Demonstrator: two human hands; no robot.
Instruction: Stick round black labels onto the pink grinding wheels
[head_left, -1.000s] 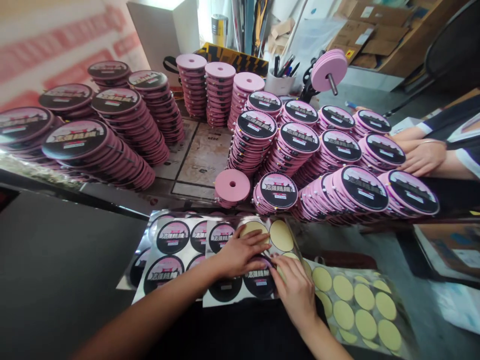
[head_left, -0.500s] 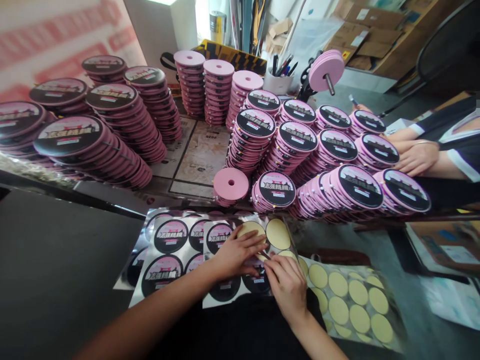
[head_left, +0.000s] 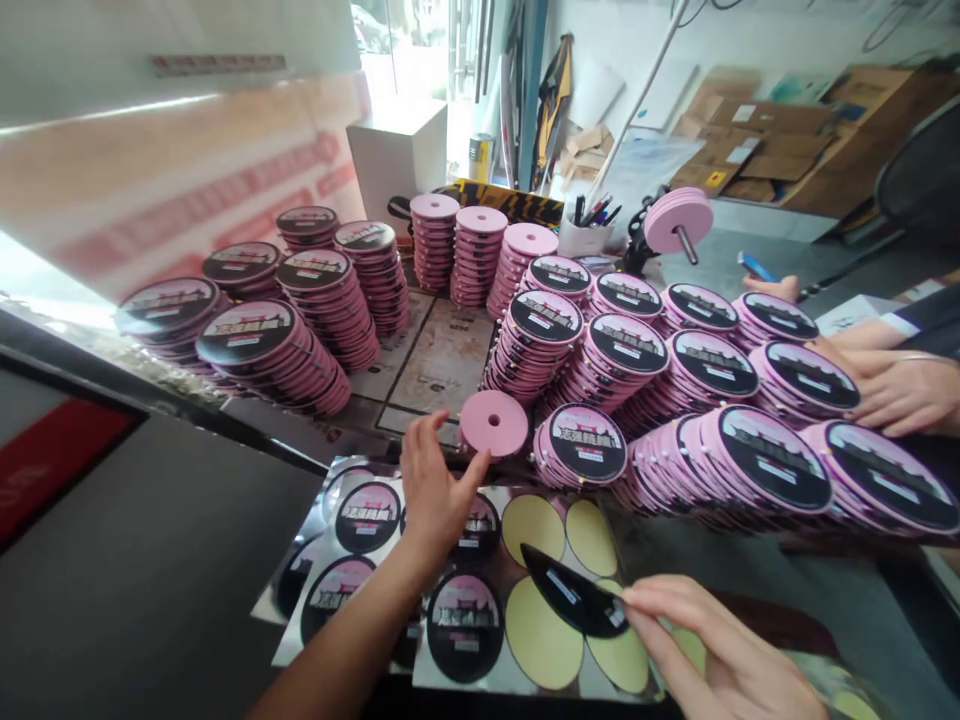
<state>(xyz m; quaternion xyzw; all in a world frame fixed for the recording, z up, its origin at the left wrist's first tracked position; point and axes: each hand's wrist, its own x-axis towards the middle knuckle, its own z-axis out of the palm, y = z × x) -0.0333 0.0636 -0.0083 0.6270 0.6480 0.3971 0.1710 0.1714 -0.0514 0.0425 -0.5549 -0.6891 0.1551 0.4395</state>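
Observation:
My right hand (head_left: pixel 720 655) pinches a peeled round black sticker (head_left: pixel 570 595) by its edge, holding it above the sticker sheet (head_left: pixel 517 610). That sheet shows black-and-pink round stickers and several yellow empty circles. Raised off the sheet, my left hand (head_left: pixel 433 487) has its fingers spread and reaches toward a bare pink disc (head_left: pixel 493 424) on top of a short stack; its fingertips are just beside the disc's edge. To the right of it stands a short stack of labelled pink discs (head_left: pixel 586 445).
Tall leaning stacks of labelled pink discs fill the left (head_left: pixel 270 350) and right (head_left: pixel 675 370) of the table; unlabelled stacks (head_left: pixel 480 255) stand behind. Another person's hands (head_left: pixel 896 390) rest at the right edge. A pen cup (head_left: pixel 587 232) and a spindle of discs (head_left: pixel 675 222) sit at the back.
My right hand has peeled a black sticker off the sheet and lifted it. My left hand has left the sheet and moved up toward the bare pink disc. The camera tilted upward.

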